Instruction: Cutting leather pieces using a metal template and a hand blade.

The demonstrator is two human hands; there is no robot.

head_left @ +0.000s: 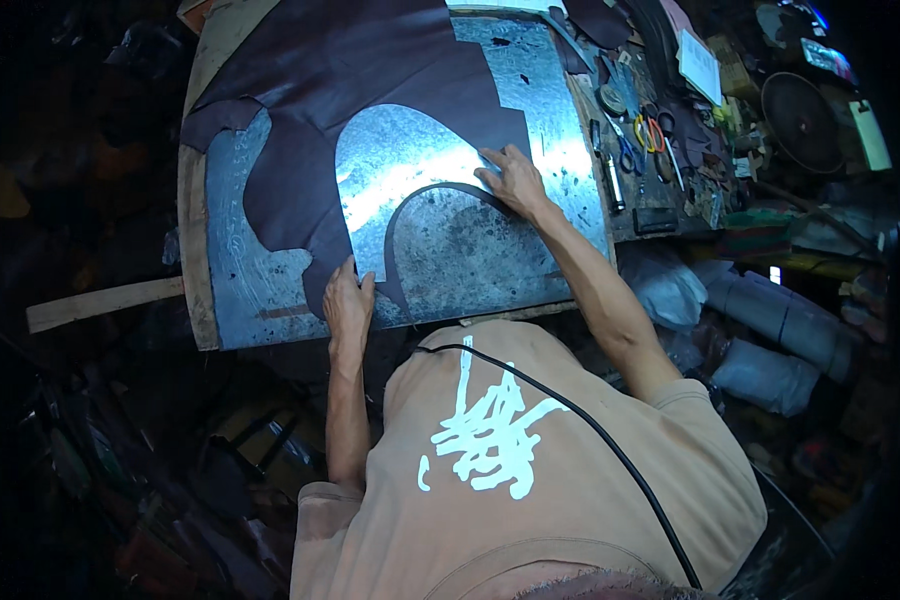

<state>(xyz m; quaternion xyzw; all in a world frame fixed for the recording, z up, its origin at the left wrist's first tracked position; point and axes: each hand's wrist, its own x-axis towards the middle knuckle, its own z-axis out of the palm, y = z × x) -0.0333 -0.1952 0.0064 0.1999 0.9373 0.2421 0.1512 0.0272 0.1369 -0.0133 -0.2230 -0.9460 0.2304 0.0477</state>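
The workbench [255, 230] had a grey metal-look top, wood at its edge. Tools sat to the R, incl. orange-handled scissors [651, 135]; plastic-wrapped rolls [770, 375] were below. A black cable [610, 440] crossed the person's tan shirt [590, 490]. Dark brown leather [360, 60] hid much of the top; on it, approx. mid-bench, lay the template [390, 160]: shiny grey, arch-shaped, smooth-edged, w/ bright glare. L hand [348, 303] rested by its lower left end, thumb spread from fingers. R hand [513, 180] covered part of its right end; couldn't tell if pinching.
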